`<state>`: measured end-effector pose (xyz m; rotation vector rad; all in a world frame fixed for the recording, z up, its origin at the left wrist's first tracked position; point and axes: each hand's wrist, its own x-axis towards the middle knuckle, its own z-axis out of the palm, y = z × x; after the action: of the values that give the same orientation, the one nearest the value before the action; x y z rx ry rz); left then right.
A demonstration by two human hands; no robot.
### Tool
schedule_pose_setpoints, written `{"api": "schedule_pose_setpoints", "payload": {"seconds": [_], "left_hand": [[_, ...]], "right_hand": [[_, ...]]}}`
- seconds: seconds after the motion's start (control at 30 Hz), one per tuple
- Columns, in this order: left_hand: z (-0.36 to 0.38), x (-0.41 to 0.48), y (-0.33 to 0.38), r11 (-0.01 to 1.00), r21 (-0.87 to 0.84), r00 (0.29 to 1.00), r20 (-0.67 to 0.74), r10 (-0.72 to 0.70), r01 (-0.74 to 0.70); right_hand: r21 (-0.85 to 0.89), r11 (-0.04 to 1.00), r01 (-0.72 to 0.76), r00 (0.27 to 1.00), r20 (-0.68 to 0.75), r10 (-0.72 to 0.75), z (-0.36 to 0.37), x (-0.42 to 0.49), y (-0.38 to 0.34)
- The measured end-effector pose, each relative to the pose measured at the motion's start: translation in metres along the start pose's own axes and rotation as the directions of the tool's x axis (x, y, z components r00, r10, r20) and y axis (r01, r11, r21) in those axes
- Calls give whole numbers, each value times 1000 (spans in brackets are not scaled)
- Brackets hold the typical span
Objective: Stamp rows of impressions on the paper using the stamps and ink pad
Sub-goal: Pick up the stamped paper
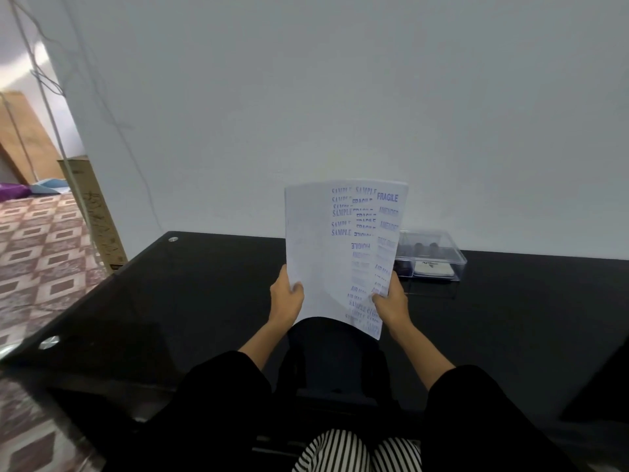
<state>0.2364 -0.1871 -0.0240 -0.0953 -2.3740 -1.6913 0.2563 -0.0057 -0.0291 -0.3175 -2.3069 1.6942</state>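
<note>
A white sheet of paper [320, 253] is held upright above the black table, its right half covered with blue impressions reading SAMPLE, FRAGILE and others. My left hand [286, 298] grips its lower left edge. My right hand [391, 301] grips its lower right edge. Behind the paper's right side stands a clear plastic box [432, 253] with dark stamp handles [425, 247] inside and a flat ink pad [434, 269] at its front.
The black glass table [170, 318] runs against a white wall, with its left edge next to a patterned tiled floor. A cardboard box [92, 209] leans by the wall at the left. My black sleeves and striped trousers fill the bottom.
</note>
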Motion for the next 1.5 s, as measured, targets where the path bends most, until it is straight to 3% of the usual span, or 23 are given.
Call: {"api": "schedule_pose_setpoints", "payload": {"seconds": [0.33,0.53,0.77,1.1,1.5], "left_hand": [[-18,53,-1,999,20,999,24,-38,37],[-12,106,-26,977,-1,971,110,-213,214],[14,142,-72,943,23,940,82,-332,331],[32,168,-93,962,196,973,94,-212,190],[39,167,-97,936,333,970,168,-176,112]], "right_hand": [[20,999,-36,999,8,35,-1,47,-17],[5,982,-188,980,64,188,15,96,-5],[-81,955,-285,953,86,292,43,136,38],[-269,944,-192,979,17,204,52,153,65],[-418,902,-111,994,-51,99,53,147,71]]}}
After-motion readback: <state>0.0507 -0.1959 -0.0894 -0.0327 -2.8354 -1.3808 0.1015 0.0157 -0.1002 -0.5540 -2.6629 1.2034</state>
